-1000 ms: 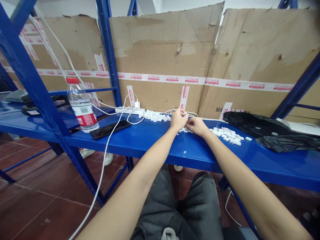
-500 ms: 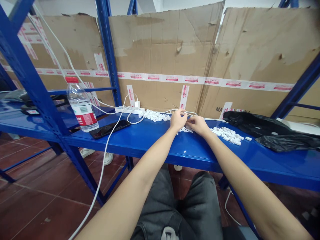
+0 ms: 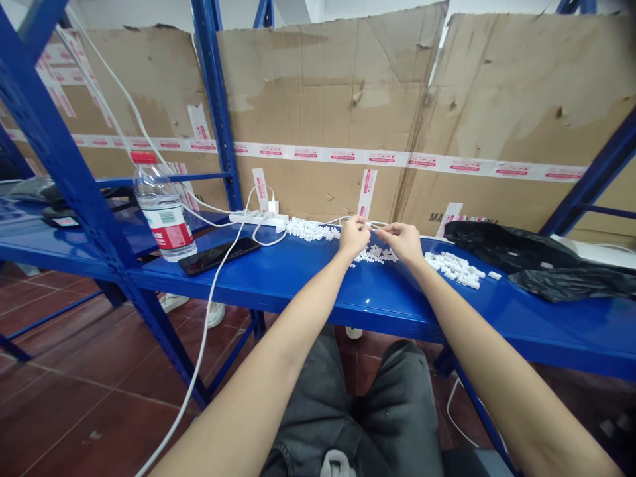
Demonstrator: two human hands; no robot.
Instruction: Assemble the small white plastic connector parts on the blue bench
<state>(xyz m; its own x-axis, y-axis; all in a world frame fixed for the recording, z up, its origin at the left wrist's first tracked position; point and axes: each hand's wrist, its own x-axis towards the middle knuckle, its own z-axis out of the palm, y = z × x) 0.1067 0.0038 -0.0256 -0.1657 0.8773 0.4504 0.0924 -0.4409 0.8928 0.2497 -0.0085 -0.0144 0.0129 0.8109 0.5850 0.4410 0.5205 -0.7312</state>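
Over the blue shelf (image 3: pixel 298 278), my left hand (image 3: pixel 354 236) is closed in a pinch around a small white piece, mostly hidden by the fingers. My right hand (image 3: pixel 401 241) is just to its right, thumb and fingertips pressed together; anything between them is too small to name. Beneath and between the hands lies a pile of tiny white pieces (image 3: pixel 376 254). A heap of white parts (image 3: pixel 311 230) sits to the left of my left hand. Larger white blocks (image 3: pixel 454 267) are spread to the right of my right hand.
A water bottle (image 3: pixel 166 215) with a red cap stands at the left beside a black phone (image 3: pixel 218 256). Behind it are a white power strip (image 3: pixel 258 218) and cables. Black plastic bags (image 3: pixel 501 245) lie at the right. Cardboard (image 3: pixel 318 86) lines the back.
My right hand has risen slightly and shifted right, uncovering more of the tiny pieces. My left hand has barely moved.
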